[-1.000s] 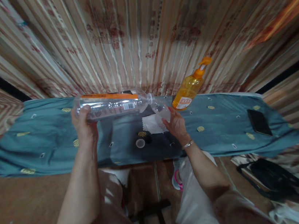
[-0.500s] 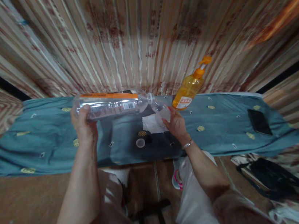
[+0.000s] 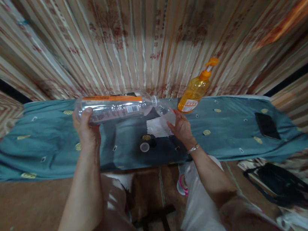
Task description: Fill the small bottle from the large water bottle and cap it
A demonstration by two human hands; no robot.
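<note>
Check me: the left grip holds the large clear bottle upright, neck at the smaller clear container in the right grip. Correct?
Not quite: the head view shows the large clear bottle held on its side in the left grip, not upright. Its neck is at the smaller clear container in the right grip.

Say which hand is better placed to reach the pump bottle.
Probably the right hand: though holding a clear container, it is closer to the orange pump bottle than the left hand gripping the large clear bottle.

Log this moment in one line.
left grip: orange-labelled clear bottle, sideways; right grip: clear container at bottle's mouth; nearby: amber pump bottle
</note>
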